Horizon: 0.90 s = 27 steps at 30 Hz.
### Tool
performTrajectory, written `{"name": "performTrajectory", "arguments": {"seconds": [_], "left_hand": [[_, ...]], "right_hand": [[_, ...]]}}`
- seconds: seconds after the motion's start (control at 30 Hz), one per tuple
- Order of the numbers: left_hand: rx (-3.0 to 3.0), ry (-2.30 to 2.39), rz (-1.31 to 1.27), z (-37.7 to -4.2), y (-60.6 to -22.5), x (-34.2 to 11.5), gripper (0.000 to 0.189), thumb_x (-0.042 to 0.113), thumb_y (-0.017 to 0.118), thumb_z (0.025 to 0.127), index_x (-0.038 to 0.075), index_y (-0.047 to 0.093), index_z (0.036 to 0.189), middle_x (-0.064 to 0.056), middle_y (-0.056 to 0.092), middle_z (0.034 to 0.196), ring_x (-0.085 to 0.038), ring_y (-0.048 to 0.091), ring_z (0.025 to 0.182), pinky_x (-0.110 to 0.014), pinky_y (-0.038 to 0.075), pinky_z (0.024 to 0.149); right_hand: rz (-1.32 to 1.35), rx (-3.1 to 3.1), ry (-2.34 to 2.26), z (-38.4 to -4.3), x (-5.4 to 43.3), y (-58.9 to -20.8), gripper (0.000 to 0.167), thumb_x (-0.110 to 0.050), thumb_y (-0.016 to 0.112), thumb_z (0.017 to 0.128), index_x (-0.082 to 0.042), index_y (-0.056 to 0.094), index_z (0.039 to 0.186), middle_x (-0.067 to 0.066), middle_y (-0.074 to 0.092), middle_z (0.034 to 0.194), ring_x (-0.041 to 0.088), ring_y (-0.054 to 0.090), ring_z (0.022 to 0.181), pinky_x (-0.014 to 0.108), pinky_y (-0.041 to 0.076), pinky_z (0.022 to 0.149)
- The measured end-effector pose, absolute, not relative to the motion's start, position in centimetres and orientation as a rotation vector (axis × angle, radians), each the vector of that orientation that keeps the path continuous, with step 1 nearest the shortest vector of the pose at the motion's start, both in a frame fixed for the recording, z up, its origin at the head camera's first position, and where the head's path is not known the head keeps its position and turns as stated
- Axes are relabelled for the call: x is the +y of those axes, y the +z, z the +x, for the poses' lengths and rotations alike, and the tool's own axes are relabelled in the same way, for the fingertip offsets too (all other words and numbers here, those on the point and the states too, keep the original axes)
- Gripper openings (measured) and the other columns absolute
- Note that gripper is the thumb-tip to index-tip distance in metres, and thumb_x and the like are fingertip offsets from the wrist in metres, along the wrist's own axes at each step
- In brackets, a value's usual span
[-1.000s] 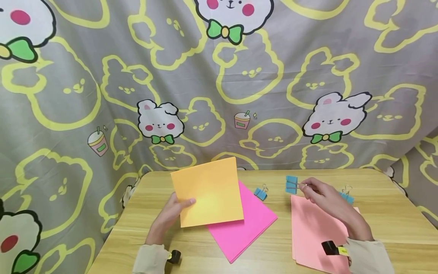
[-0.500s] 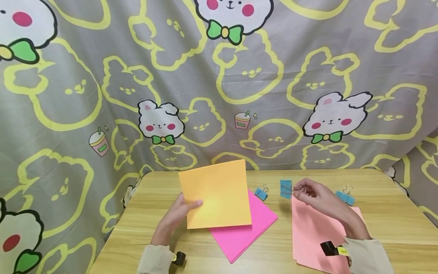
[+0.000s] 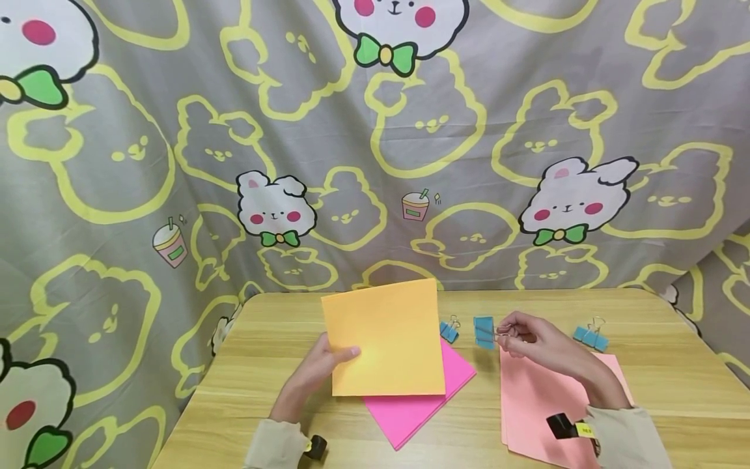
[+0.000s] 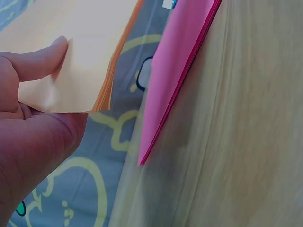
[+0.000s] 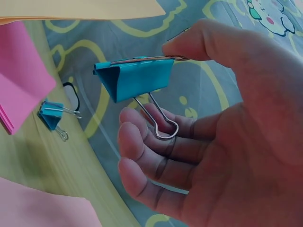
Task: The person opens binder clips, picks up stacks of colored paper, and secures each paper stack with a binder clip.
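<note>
My left hand grips a stack of orange paper by its left edge, thumb on the front face; several sheet edges show in the left wrist view. The stack is held up, tilted, over a pink paper stack lying on the table. My right hand holds a blue binder clip by its wire handles, to the right of the orange paper and apart from it. In the right wrist view the thumb is on one handle and the fingers are at the other; the clip's mouth looks closed.
A second blue binder clip stands behind the pink stack, and a third binder clip at the back right. A light pink paper stack lies under my right forearm. A patterned curtain hangs behind the wooden table.
The orange stack and my left hand have shifted right and slightly down. My right hand has brought its binder clip left and down, narrowing the distance between clip and paper.
</note>
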State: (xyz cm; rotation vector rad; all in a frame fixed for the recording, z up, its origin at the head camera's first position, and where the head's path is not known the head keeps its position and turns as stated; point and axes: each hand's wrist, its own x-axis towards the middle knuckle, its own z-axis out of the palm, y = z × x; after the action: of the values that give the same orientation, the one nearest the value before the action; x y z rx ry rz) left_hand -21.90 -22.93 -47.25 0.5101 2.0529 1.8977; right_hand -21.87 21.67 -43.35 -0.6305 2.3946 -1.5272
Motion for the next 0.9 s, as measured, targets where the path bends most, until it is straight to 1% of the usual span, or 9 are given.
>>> {"name": "performTrajectory", "arguments": {"seconds": [0.13, 0.23, 0.37, 0.5, 0.63, 0.8, 0.9], "left_hand": [[2.051, 1.886, 0.515, -21.7, -47.4, -22.4, 0.035, 0.007, 0.062, 0.101, -0.001, 0.05, 0.133, -0.007, 0.063, 0.109, -0.021, 0.058, 0.103, -0.038, 0.051, 0.092], [2.046, 1.876, 0.514, -21.6, -47.6, -22.1, 0.034, 0.007, 0.062, 0.101, -0.002, 0.051, 0.132, -0.007, 0.063, 0.109, -0.021, 0.059, 0.102, -0.037, 0.051, 0.09], [2.025, 1.878, 0.517, -21.5, -47.8, -21.6, 0.032, 0.005, 0.062, 0.101, -0.003, 0.052, 0.13, -0.008, 0.064, 0.109, -0.021, 0.059, 0.101, -0.037, 0.052, 0.087], [2.007, 1.881, 0.53, -21.5, -47.7, -21.3, 0.035, 0.006, 0.061, 0.101, -0.002, 0.05, 0.133, -0.009, 0.064, 0.113, -0.022, 0.06, 0.104, -0.038, 0.052, 0.089], [1.995, 1.881, 0.515, -21.5, -47.6, -21.0, 0.036, 0.006, 0.062, 0.101, -0.002, 0.049, 0.134, -0.009, 0.065, 0.115, -0.023, 0.061, 0.106, -0.039, 0.052, 0.09], [1.988, 1.879, 0.512, -21.5, -47.6, -20.7, 0.037, 0.006, 0.062, 0.101, -0.002, 0.049, 0.135, -0.01, 0.065, 0.116, -0.024, 0.061, 0.108, -0.04, 0.052, 0.092], [1.985, 1.875, 0.521, -21.5, -47.7, -20.7, 0.037, 0.006, 0.061, 0.102, -0.002, 0.049, 0.136, -0.01, 0.065, 0.119, -0.025, 0.06, 0.111, -0.04, 0.05, 0.094]], "right_hand": [[-0.611, 2.404, -1.509, -22.0, 21.5, -43.5, 0.031, -0.019, 0.062, 0.103, 0.005, 0.06, 0.123, 0.017, 0.065, 0.11, 0.022, 0.066, 0.094, 0.036, 0.059, 0.079], [-0.618, 2.411, -1.488, -22.1, 21.3, -43.8, 0.032, -0.02, 0.062, 0.103, 0.004, 0.06, 0.124, 0.017, 0.065, 0.112, 0.023, 0.066, 0.096, 0.037, 0.058, 0.079], [-0.668, 2.347, -1.493, -22.1, 21.2, -43.9, 0.033, -0.018, 0.057, 0.106, 0.008, 0.057, 0.126, 0.019, 0.067, 0.105, 0.026, 0.069, 0.091, 0.037, 0.058, 0.076], [-0.717, 2.277, -1.501, -22.1, 21.2, -43.9, 0.033, -0.017, 0.051, 0.109, 0.011, 0.055, 0.128, 0.02, 0.066, 0.1, 0.027, 0.068, 0.087, 0.036, 0.058, 0.075], [-0.749, 2.247, -1.507, -22.0, 21.3, -43.8, 0.033, -0.015, 0.048, 0.11, 0.011, 0.054, 0.128, 0.02, 0.065, 0.1, 0.029, 0.066, 0.086, 0.035, 0.058, 0.076], [-0.745, 2.216, -1.502, -22.0, 21.3, -43.8, 0.034, -0.016, 0.05, 0.109, 0.012, 0.055, 0.13, 0.017, 0.068, 0.102, 0.028, 0.068, 0.09, 0.035, 0.058, 0.079], [-0.767, 2.22, -1.487, -22.0, 21.3, -43.9, 0.035, -0.016, 0.05, 0.109, 0.01, 0.055, 0.131, 0.018, 0.068, 0.103, 0.026, 0.068, 0.09, 0.037, 0.058, 0.081]]}}
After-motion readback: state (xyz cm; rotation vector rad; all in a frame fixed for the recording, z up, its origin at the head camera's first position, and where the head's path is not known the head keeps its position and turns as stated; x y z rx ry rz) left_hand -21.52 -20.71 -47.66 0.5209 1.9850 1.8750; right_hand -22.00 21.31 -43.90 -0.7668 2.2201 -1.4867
